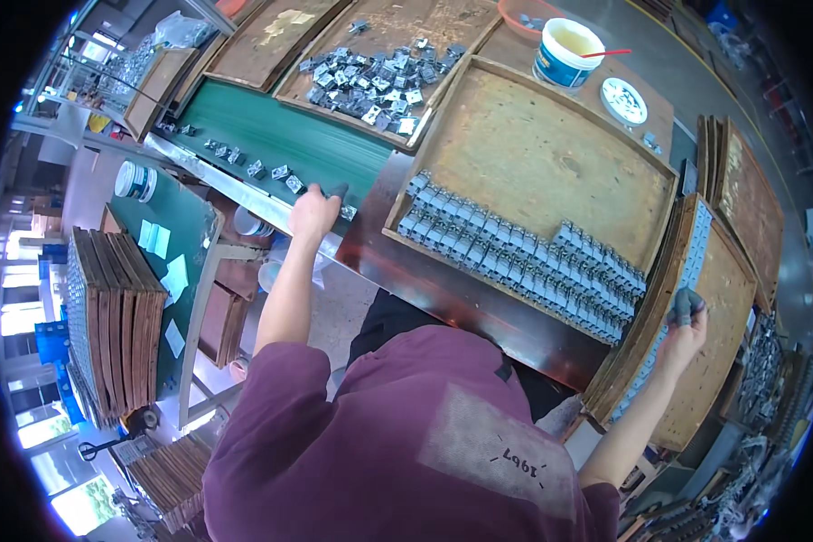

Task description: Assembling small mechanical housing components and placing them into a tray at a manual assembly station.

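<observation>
My left hand reaches over a green conveyor belt, its fingers stretched out and dark covers on the fingertips. Close by its fingers lie small metal parts, one to the left and another to the right. Out at the right, my right hand has its dark-covered fingers drawn together over a light-blue strip with holes; whatever they hold is hidden. Between my hands, a shallow wooden tray carries tight rows of grey metal parts along its near side.
Beyond the belt, a wooden tray holds a loose heap of metal parts. A white-and-blue bucket with a red stick and a round white lid stand at the back. Stacked wooden trays rise at the left; more wooden boards lean at the right.
</observation>
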The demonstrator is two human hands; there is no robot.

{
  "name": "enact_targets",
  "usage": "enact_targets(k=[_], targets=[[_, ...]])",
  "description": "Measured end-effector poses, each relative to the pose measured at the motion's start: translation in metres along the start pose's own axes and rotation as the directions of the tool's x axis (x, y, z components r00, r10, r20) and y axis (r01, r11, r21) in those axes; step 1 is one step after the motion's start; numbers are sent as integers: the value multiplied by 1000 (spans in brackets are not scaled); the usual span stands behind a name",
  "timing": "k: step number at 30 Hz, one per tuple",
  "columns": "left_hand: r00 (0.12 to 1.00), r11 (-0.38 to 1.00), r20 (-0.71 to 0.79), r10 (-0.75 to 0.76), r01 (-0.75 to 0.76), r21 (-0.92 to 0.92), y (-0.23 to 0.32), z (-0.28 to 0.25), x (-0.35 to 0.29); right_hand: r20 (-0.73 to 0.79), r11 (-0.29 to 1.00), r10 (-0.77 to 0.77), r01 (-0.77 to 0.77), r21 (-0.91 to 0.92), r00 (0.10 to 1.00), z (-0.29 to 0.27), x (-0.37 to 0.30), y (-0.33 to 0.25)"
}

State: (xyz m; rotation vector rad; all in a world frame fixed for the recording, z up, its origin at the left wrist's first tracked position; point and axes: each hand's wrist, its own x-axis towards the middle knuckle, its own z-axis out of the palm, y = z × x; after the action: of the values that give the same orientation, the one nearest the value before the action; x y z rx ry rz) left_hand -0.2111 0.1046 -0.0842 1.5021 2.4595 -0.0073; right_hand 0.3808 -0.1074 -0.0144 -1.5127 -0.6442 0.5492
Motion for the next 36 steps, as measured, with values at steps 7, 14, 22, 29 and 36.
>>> enact_targets(k=[7, 14, 22, 29, 36], targets=[[949, 418, -13, 315, -151, -896, 12, -10, -10, 212, 998, 42, -50, 34, 976, 62, -50, -26], [703, 8, 49, 709, 61, -998, 108, -48, -126, 373, 990, 119, -137, 23, 920, 114, -86, -49], [404, -48, 56, 913, 242, -969, 150, -53, -194, 575, 979, 107, -186, 81, 811, 139, -123, -81], [221, 7, 36, 975, 129, -992, 162, -60, -214, 586, 707, -216, 539, -458, 781, 117, -124, -94], [247, 13, -55, 967, -268, -963, 170, -50, -234, 618, 485, -424, 743, -462, 662, 120, -118, -90]])
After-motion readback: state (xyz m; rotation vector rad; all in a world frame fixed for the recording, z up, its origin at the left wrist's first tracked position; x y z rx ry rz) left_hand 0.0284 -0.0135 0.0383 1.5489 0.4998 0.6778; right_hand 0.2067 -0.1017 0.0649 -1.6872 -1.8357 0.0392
